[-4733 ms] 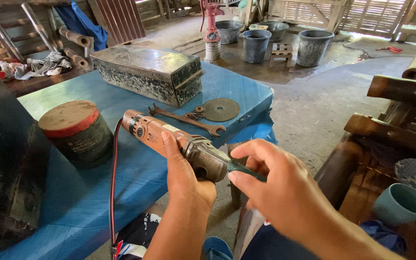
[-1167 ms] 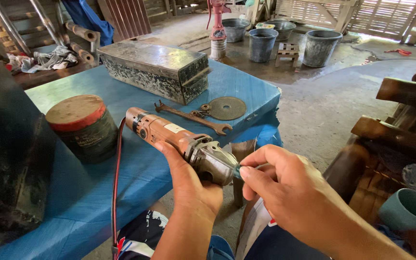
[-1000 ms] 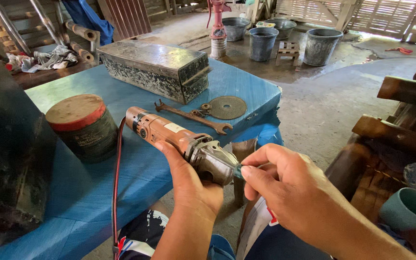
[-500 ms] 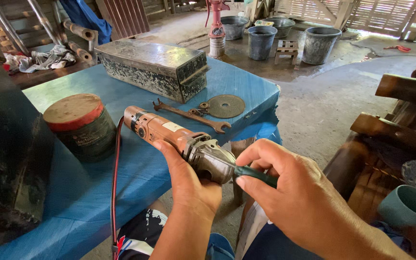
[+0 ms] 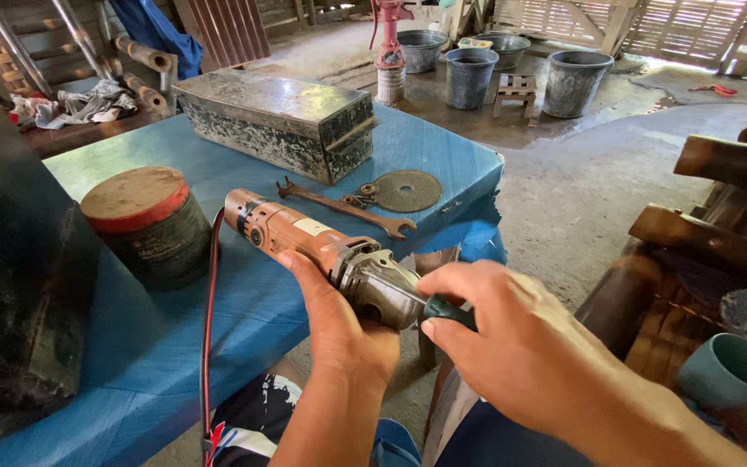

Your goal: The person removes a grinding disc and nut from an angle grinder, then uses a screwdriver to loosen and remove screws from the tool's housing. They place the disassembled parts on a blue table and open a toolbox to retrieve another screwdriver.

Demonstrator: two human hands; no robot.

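Note:
My left hand [image 5: 339, 324] grips an orange angle grinder [image 5: 300, 238] by its body, just behind the grey metal gear head [image 5: 382, 285]. The grinder lies over the front edge of a blue-covered table [image 5: 244, 303]. My right hand [image 5: 520, 346] closes on a dark green side handle [image 5: 450, 311] that meets the gear head on its right side. A red cord [image 5: 209, 329] runs from the grinder's tail down toward my lap. On the table beyond lie a rusty wrench [image 5: 343, 206], a grey cutting disc [image 5: 406, 190] and small nuts [image 5: 365, 192].
A worn metal box [image 5: 278, 121] stands at the table's back, a round tin with a red band [image 5: 149, 225] at the left, a black slab [image 5: 10, 277] at far left. Buckets [image 5: 469, 73] stand on the wet floor beyond. Wooden furniture and a teal cup [image 5: 728, 372] are at right.
My right hand has turned and closed further over the green handle at the gear head. The grinder and my left hand have stayed nearly in place.

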